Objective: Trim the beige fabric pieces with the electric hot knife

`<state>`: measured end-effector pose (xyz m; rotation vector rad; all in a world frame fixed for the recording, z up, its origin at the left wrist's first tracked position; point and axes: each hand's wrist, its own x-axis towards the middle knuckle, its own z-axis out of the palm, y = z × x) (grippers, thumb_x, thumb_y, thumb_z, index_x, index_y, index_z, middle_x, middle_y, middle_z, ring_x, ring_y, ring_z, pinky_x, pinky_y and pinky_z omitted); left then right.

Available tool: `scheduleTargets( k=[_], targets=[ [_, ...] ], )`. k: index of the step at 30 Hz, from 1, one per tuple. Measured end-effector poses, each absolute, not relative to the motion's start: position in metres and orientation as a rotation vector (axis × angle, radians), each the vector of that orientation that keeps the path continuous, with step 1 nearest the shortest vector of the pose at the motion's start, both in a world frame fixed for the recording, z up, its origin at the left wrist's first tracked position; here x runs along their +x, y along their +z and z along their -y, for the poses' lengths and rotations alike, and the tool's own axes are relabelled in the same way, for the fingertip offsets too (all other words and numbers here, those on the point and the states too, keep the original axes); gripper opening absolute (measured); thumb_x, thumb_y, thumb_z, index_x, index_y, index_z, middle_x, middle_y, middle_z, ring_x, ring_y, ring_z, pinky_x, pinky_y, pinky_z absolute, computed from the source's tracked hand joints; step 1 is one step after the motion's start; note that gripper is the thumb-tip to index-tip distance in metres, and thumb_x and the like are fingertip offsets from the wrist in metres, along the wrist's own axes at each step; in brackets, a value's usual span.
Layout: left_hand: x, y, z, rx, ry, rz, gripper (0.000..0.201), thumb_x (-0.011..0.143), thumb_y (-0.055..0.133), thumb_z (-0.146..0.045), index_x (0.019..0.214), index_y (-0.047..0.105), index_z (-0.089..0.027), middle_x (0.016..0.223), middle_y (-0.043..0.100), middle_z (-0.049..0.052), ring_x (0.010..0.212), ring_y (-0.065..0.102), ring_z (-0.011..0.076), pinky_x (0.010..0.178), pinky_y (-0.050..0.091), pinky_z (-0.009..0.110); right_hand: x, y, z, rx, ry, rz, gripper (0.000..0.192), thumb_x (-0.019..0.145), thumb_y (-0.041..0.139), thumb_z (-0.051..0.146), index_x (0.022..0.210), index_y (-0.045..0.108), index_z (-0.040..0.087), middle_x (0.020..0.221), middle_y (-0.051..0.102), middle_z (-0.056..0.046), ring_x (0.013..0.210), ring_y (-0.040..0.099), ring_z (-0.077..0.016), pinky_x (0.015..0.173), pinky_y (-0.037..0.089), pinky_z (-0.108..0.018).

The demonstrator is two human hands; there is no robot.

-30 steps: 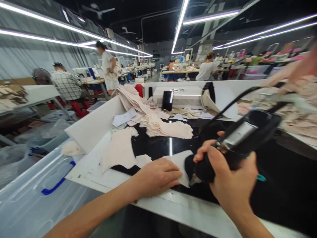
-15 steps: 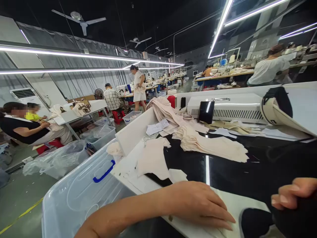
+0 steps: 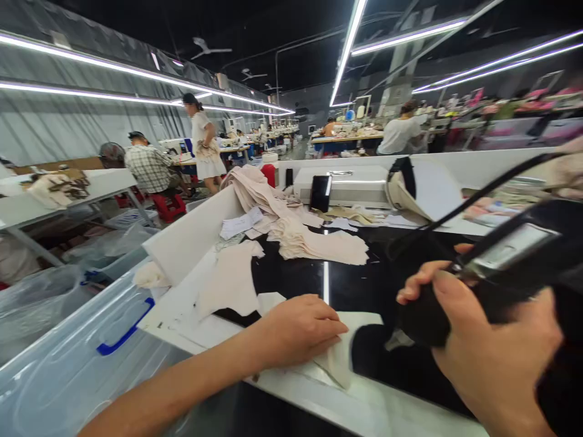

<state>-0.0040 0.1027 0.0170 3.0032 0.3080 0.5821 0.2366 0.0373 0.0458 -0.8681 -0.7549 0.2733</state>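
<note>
My left hand (image 3: 303, 331) reaches in over the table's near edge. Its fingers are bent together at a cream fabric piece (image 3: 339, 364), one strip of which hangs folded below the fingertips. Beside that fabric, on the right, shows the dark tabletop with a curved pale edge around it. My right hand (image 3: 492, 358) is wrapped round a black hand-held tool (image 3: 428, 315) with a silver metal plate and a black cord or strap. The tool is raised over the right part of the table; motion blur hides its exact kind.
Stacked cream cut pieces (image 3: 314, 240) and a single flat piece (image 3: 230, 276) lie on the glossy black tabletop (image 3: 291, 276). A phone (image 3: 320, 193) leans against a white box. A clear plastic bin (image 3: 82, 376) with a blue handle stands left. Several people work beyond.
The view has swung right. My right hand has come further into view with the black tool in its grip. My left hand's fingers, flatter before, are now bent at the cream fabric.
</note>
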Motion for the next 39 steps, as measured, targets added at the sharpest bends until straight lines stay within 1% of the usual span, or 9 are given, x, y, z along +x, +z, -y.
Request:
scheduleTargets(
  k=[1, 3, 7, 12, 15, 19, 23, 26, 39],
  targets=[
    [-0.006, 0.017, -0.103, 2.983, 0.642, -0.312, 0.030, 0.128, 0.059, -0.027, 0.132, 0.086, -0.014, 0.123, 0.090, 0.012, 0.110, 0.085, 0.0247, 0.108, 0.069, 0.038, 0.231, 0.054, -0.035, -0.885, 0.238, 0.759, 0.053, 0.077, 0.114, 0.051, 0.110, 0.077, 0.031, 0.080, 0.076, -0.001, 0.058, 0.069, -0.0224, 0.053, 0.063, -0.040],
    [-0.008, 0.018, -0.103, 2.950, 0.676, -0.318, 0.027, 0.127, 0.059, -0.021, 0.132, 0.085, -0.015, 0.124, 0.088, 0.012, 0.111, 0.083, 0.0239, 0.103, 0.069, 0.037, 0.230, 0.063, -0.037, -0.898, 0.203, 0.786, 0.055, 0.081, 0.111, 0.059, 0.105, 0.071, 0.031, 0.082, 0.075, 0.003, 0.058, 0.069, -0.0195, 0.055, 0.064, -0.037],
    [0.005, 0.020, -0.103, 2.957, 0.707, -0.278, 0.026, 0.125, 0.057, -0.015, 0.131, 0.082, -0.014, 0.122, 0.086, 0.011, 0.111, 0.082, 0.0229, 0.109, 0.068, 0.039, 0.242, 0.061, -0.050, -0.892, 0.132, 0.815, 0.059, 0.086, 0.107, 0.065, 0.104, 0.064, 0.029, 0.084, 0.073, 0.008, 0.058, 0.069, -0.0157, 0.056, 0.065, -0.032],
    [0.032, 0.017, -0.107, 3.050, 0.635, -0.267, 0.023, 0.125, 0.058, -0.016, 0.131, 0.081, -0.016, 0.122, 0.084, 0.010, 0.111, 0.080, 0.0233, 0.110, 0.067, 0.040, 0.245, 0.057, -0.062, -0.865, 0.134, 0.830, 0.052, 0.089, 0.106, 0.057, 0.103, 0.064, 0.029, 0.084, 0.074, 0.007, 0.059, 0.069, -0.0161, 0.057, 0.064, -0.032],
    [0.044, 0.011, -0.112, 3.098, 0.590, -0.247, 0.017, 0.122, 0.070, -0.023, 0.135, 0.080, -0.017, 0.124, 0.082, 0.009, 0.113, 0.079, 0.0243, 0.111, 0.067, 0.041, 0.244, 0.057, -0.068, -0.846, 0.131, 0.835, 0.048, 0.089, 0.105, 0.052, 0.100, 0.065, 0.030, 0.083, 0.074, 0.005, 0.057, 0.068, -0.0177, 0.055, 0.064, -0.034],
    [0.051, 0.005, -0.116, 3.156, 0.536, -0.235, 0.018, 0.118, 0.080, -0.028, 0.133, 0.080, -0.016, 0.118, 0.080, 0.008, 0.110, 0.078, 0.0251, 0.109, 0.067, 0.042, 0.243, 0.056, -0.071, -0.847, 0.114, 0.853, 0.043, 0.089, 0.103, 0.050, 0.100, 0.065, 0.031, 0.081, 0.073, 0.004, 0.055, 0.065, -0.0196, 0.052, 0.062, -0.038],
    [0.048, 0.002, -0.116, 3.158, 0.493, -0.280, 0.018, 0.121, 0.076, -0.031, 0.132, 0.079, -0.018, 0.121, 0.080, 0.008, 0.112, 0.078, 0.0243, 0.113, 0.065, 0.042, 0.243, 0.055, -0.072, -0.856, 0.125, 0.856, 0.041, 0.090, 0.101, 0.049, 0.101, 0.065, 0.032, 0.083, 0.072, 0.004, 0.056, 0.065, -0.0205, 0.053, 0.063, -0.040],
    [0.046, 0.002, -0.115, 3.136, 0.509, -0.281, 0.017, 0.122, 0.074, -0.031, 0.132, 0.078, -0.018, 0.123, 0.080, 0.008, 0.112, 0.078, 0.0237, 0.111, 0.066, 0.041, 0.243, 0.053, -0.072, -0.841, 0.136, 0.861, 0.041, 0.090, 0.102, 0.047, 0.101, 0.065, 0.032, 0.083, 0.072, 0.004, 0.056, 0.065, -0.0208, 0.053, 0.063, -0.040],
    [0.045, -0.001, -0.113, 3.092, 0.571, -0.265, 0.019, 0.122, 0.074, -0.029, 0.135, 0.080, -0.016, 0.123, 0.080, 0.008, 0.111, 0.079, 0.0234, 0.110, 0.066, 0.041, 0.243, 0.052, -0.071, -0.861, 0.151, 0.870, 0.043, 0.091, 0.102, 0.050, 0.103, 0.064, 0.033, 0.083, 0.071, 0.004, 0.057, 0.066, -0.0208, 0.053, 0.067, -0.042]
  ],
)
